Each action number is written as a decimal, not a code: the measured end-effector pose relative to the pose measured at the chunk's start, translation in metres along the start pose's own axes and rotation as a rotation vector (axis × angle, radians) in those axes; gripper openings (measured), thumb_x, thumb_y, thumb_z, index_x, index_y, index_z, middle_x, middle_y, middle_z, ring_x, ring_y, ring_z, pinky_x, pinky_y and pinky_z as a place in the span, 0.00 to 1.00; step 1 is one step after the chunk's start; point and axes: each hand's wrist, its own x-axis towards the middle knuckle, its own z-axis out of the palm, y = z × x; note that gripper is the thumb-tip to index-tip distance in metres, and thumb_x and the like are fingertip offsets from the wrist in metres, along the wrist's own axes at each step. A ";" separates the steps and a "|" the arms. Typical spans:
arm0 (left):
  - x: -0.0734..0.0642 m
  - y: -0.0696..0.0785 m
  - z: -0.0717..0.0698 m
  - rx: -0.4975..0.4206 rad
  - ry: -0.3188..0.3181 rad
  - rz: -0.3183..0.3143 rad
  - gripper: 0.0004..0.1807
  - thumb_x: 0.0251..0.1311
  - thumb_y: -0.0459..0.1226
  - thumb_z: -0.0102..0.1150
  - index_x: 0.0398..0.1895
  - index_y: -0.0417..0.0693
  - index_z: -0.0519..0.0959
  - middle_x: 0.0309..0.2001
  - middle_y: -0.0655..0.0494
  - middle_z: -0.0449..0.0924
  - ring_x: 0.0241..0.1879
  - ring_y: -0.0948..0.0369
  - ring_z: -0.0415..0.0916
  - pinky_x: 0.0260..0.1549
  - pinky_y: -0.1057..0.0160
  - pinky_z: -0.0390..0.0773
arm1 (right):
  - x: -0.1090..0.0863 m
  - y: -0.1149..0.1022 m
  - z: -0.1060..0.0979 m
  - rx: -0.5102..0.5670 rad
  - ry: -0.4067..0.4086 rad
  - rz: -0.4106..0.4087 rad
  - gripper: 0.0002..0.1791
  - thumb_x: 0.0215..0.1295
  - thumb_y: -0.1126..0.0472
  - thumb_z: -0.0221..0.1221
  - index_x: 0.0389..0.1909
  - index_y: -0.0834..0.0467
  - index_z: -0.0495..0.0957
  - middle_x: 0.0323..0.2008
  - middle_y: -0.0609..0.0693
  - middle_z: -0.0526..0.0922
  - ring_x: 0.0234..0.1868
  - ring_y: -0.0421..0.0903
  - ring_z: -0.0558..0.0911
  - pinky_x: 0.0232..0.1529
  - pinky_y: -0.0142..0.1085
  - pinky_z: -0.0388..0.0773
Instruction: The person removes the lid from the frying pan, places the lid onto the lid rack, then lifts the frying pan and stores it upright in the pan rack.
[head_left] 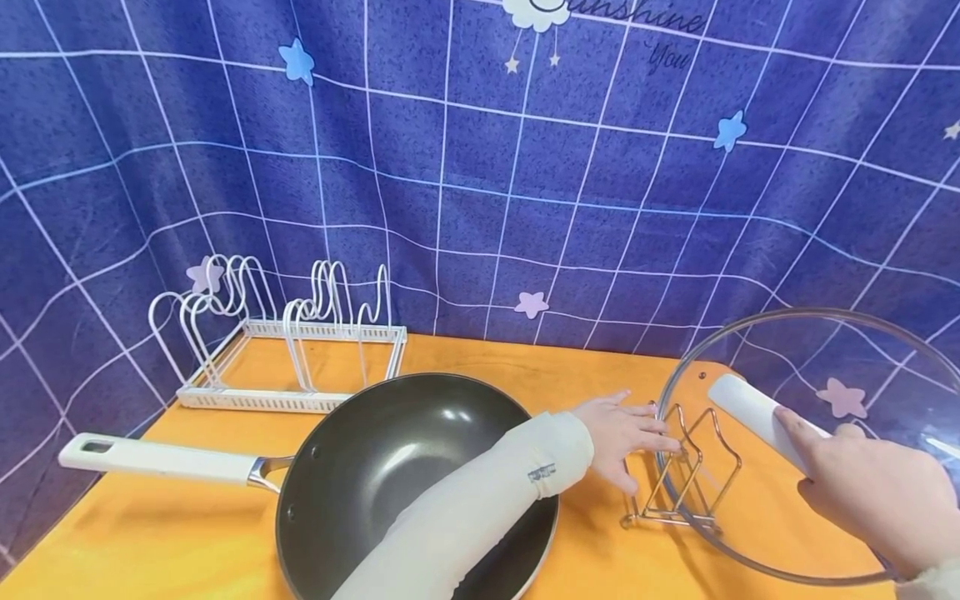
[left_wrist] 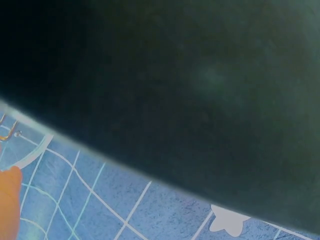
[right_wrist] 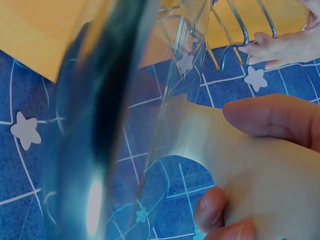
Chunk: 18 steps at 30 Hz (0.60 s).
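Observation:
My right hand (head_left: pixel 877 483) grips the white handle (head_left: pixel 757 417) of a large round glass lid (head_left: pixel 795 358) with a metal rim. The lid stands on edge, its lower left rim overlapping a small gold wire rack (head_left: pixel 667 520). Close up in the right wrist view, thumb and fingers wrap the handle (right_wrist: pixel 200 135). My left hand (head_left: pixel 622 433) reaches out beside that rack with spread, straight fingers, fingertips right at the rack and lid rim. Beneath the left forearm lies a dark wok (head_left: pixel 390 450), its interior facing up. A dark curved surface (left_wrist: pixel 175 110) fills most of the left wrist view.
A white wire rack (head_left: pixel 262 400) with several curved dividers stands at the back left. The wok's white handle (head_left: pixel 165 458) points left. An orange cloth (head_left: pixel 480 358) covers the table, and a blue checked curtain (head_left: pixel 480 208) with stars hangs behind.

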 end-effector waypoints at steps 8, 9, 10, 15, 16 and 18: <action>-0.001 0.000 0.001 0.008 0.003 -0.002 0.43 0.56 0.66 0.49 0.74 0.77 0.45 0.74 0.74 0.45 0.73 0.69 0.36 0.71 0.60 0.35 | 0.000 -0.004 -0.001 0.015 0.008 0.022 0.37 0.41 0.63 0.68 0.57 0.67 0.70 0.18 0.56 0.67 0.16 0.47 0.65 0.11 0.42 0.67; -0.001 0.000 0.001 0.009 0.003 -0.001 0.43 0.56 0.66 0.49 0.74 0.77 0.45 0.74 0.75 0.44 0.73 0.68 0.36 0.70 0.60 0.35 | -0.001 -0.005 -0.001 0.017 0.010 0.027 0.37 0.41 0.63 0.67 0.57 0.67 0.70 0.18 0.57 0.67 0.16 0.47 0.65 0.11 0.42 0.66; -0.001 0.000 0.002 0.009 0.002 -0.001 0.43 0.56 0.66 0.49 0.74 0.77 0.44 0.74 0.75 0.44 0.73 0.69 0.36 0.70 0.60 0.34 | -0.001 -0.005 -0.001 0.016 0.012 0.029 0.37 0.41 0.62 0.67 0.57 0.67 0.70 0.18 0.57 0.67 0.16 0.48 0.65 0.11 0.43 0.66; -0.001 0.000 0.001 0.007 -0.006 -0.001 0.43 0.56 0.66 0.49 0.74 0.78 0.44 0.74 0.76 0.42 0.73 0.69 0.36 0.70 0.60 0.32 | -0.002 -0.005 0.001 0.022 0.017 0.046 0.37 0.42 0.61 0.68 0.57 0.66 0.68 0.20 0.62 0.68 0.16 0.50 0.67 0.11 0.47 0.66; 0.000 0.000 0.002 0.003 -0.008 -0.001 0.43 0.57 0.66 0.49 0.74 0.78 0.44 0.74 0.76 0.41 0.73 0.69 0.35 0.70 0.60 0.32 | -0.002 -0.005 0.001 0.027 0.014 0.048 0.38 0.42 0.61 0.68 0.57 0.66 0.68 0.21 0.62 0.68 0.16 0.51 0.68 0.11 0.48 0.67; 0.000 0.000 0.002 -0.001 -0.012 -0.003 0.44 0.57 0.66 0.49 0.74 0.78 0.43 0.74 0.77 0.40 0.73 0.69 0.35 0.70 0.60 0.31 | -0.002 -0.005 0.001 0.032 0.019 0.051 0.38 0.43 0.61 0.68 0.58 0.67 0.68 0.21 0.62 0.68 0.16 0.51 0.68 0.11 0.49 0.67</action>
